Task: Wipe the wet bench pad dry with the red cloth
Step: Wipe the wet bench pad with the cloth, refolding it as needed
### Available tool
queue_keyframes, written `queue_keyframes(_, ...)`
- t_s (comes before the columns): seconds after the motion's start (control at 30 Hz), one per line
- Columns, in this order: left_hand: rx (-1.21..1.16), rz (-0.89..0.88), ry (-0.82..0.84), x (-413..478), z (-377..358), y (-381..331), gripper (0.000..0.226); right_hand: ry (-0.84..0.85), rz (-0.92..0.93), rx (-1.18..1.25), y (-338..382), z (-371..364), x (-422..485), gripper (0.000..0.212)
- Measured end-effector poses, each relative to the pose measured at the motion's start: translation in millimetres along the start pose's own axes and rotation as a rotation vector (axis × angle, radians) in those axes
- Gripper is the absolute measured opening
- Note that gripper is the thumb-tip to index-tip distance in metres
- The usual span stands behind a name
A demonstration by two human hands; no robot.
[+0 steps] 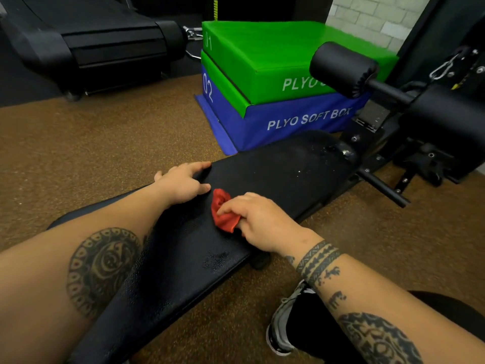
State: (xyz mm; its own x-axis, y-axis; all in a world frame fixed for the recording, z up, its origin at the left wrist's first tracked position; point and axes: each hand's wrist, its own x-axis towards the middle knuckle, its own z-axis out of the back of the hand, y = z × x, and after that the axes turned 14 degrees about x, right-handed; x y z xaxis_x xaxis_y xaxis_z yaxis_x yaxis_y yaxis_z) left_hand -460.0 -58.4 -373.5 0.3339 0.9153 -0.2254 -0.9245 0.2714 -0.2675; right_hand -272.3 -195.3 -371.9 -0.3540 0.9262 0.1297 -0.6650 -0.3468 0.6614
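On a speckled brown gym floor (91,143), the right hand (262,222) is clamping a crumpled red cloth (223,211) against the long black textured bench pad (275,169). The left hand (183,182) is resting open, bracing. Bunched so small, the cloth is likely missing droplets farther along.

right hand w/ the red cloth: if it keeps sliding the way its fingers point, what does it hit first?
Probably the left hand. The right hand presses the red cloth on the bench pad, fingers aimed up-left, and the left hand's thumb sits just past the cloth. Depth looks similar, so contact seems likely.

The right hand (258,219) presses the bunched red cloth (221,211) onto the bench pad (275,169); the left hand (182,183) rests beside it.
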Motion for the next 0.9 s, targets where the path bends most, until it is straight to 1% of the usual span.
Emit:
queue_keyframes(0.2,0.005,0.003,-0.034,-2.0,-1.0,-2.5,0.064,0.108,0.126,0.155,25.5,-10.8,-31.7,0.043)
queue_keyframes(0.3,-0.016,0.002,-0.086,-3.5,-4.3,-0.7,0.062,0.142,0.159,0.207,32.6,-15.3,-43.2,0.047)
queue_keyframes(0.4,-0.008,-0.028,-0.149,-6.2,-6.2,-0.1,0.062,0.176,0.153,0.285,37.1,-16.7,-50.6,0.047)
queue_keyframes(0.5,-0.023,-0.040,-0.189,-8.1,-8.9,1.9,0.059,0.187,0.030,0.413,39.3,-16.2,-57.5,0.043)
queue_keyframes(0.57,0.028,-0.067,-0.218,-9.1,-11.8,3.8,0.056,0.241,-0.100,0.580,37.7,-11.0,-63.1,0.031)
queue_keyframes(0.6,0.050,-0.071,-0.236,-11.2,-13.4,8.3,0.053,0.272,-0.152,0.681,38.2,-9.3,-62.6,0.029)
queue_keyframes(0.63,0.062,-0.090,-0.265,-10.3,-14.8,5.5,0.048,0.237,-0.182,0.748,34.1,-2.5,-63.6,0.031)
queue_keyframes(0.67,0.051,-0.108,-0.294,-12.9,-16.5,3.8,0.042,0.162,-0.191,0.792,30.5,4.1,-62.8,0.036)
queue_keyframes(0.7,0.007,-0.142,-0.325,-14.1,-17.3,-2.8,0.035,0.050,-0.194,0.835,24.5,13.4,-62.1,0.038)
queue_keyframes(0.73,-0.075,-0.190,-0.351,-19.5,-17.3,-12.4,0.028,-0.076,-0.208,0.877,18.4,22.6,-60.8,0.037)
queue_keyframes(0.77,-0.211,-0.229,-0.343,-26.8,-15.9,-25.1,0.022,-0.200,-0.232,0.925,11.5,30.7,-59.2,0.034)
queue_keyframes(0.8,-0.384,-0.252,-0.284,-36.1,-12.7,-40.3,0.018,-0.301,-0.257,0.990,7.5,37.7,-57.2,0.030)
queue_keyframes(0.83,-0.597,-0.262,-0.155,-45.3,-9.4,-56.3,0.020,-0.373,-0.283,1.065,4.8,42.2,-54.4,0.025)
queue_keyframes(0.87,-0.813,-0.274,0.011,-53.2,-5.5,-71.7,0.028,-0.419,-0.311,1.151,3.9,46.5,-51.4,0.021)
queue_keyframes(0.9,-0.966,-0.283,0.153,-57.4,-3.7,-83.8,0.037,-0.438,-0.338,1.235,4.2,50.9,-48.5,0.018)
